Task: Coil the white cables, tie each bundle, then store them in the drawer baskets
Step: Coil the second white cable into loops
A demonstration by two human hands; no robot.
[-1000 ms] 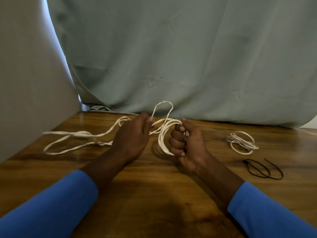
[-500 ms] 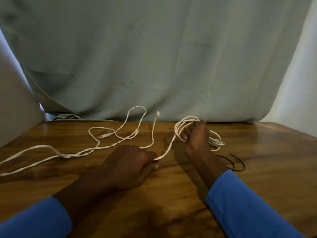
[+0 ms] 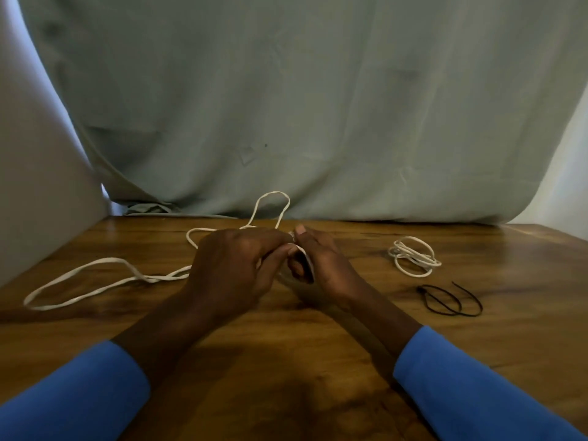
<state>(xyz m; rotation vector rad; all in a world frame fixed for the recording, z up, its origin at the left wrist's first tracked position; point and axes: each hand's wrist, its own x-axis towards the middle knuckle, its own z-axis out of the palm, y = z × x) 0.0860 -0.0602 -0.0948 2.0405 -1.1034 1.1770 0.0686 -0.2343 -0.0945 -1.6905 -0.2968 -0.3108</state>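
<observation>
Pinching a thin white cable (image 3: pixel 109 259) between thumb and fingertips, the left hand (image 3: pixel 235 265) met the right hand (image 3: pixel 321 265) above the middle of the brown wooden table (image 3: pixel 286 361). The right hand's fingers curled round a few short loops of the same cable, its thumb raised. The two hands touched and hid most of the loops, so how many turns lay in the grip could not be told. The rest of the cable trailed loose over the tabletop to the left in a long flat loop, and one narrow loop rose behind the hands against the pale grey-green cloth curtain (image 3: pixel 318 106) hanging at the table's far edge. To the right, well apart from the hands, lay a small coiled bundle of white cable (image 3: pixel 413 259), and just in front of it a thin black cord (image 3: pixel 424 289) in loose loops. Blue sleeves (image 3: pixel 79 393) covered both forearms. A pale panel (image 3: pixel 31 186) stood at the left edge.
</observation>
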